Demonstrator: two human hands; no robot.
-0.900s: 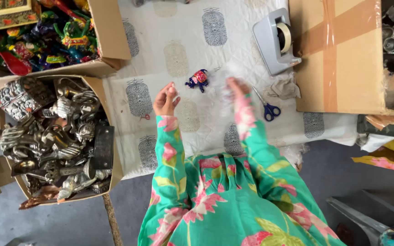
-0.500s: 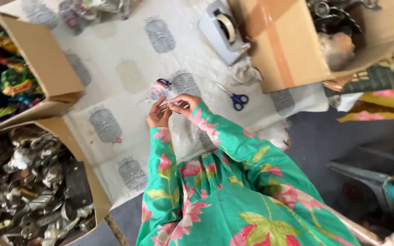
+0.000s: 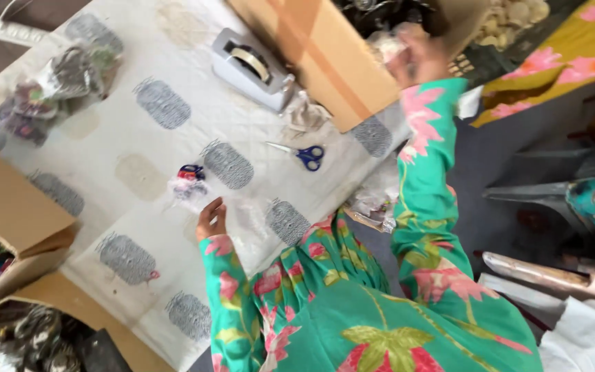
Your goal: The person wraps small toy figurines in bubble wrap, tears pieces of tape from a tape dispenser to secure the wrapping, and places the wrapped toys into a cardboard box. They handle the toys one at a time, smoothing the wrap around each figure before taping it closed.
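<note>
My left hand (image 3: 211, 218) rests on the patterned white cloth (image 3: 139, 131) with nothing in it. Just beyond its fingers lies a small clear packet with a red, blue and black item (image 3: 189, 180) inside. My right hand (image 3: 418, 58) is stretched far out to the rim of a big cardboard box (image 3: 325, 65) at the top. It is blurred, and a pale clear packet (image 3: 385, 45) shows beside it. Whether the fingers hold that packet cannot be made out. Both arms wear green sleeves with pink flowers.
A grey tape dispenser (image 3: 253, 67) and blue-handled scissors (image 3: 304, 155) lie between the hands. Filled clear bags (image 3: 56, 83) sit at the far left of the cloth. An open cardboard box (image 3: 12, 217) and silvery items (image 3: 22, 341) are at lower left. A chair (image 3: 573, 200) stands at right.
Both hands had been together at the small packet. It now lies on the cloth, the left hand has dropped beside it, and the right hand has swung out to the big box.
</note>
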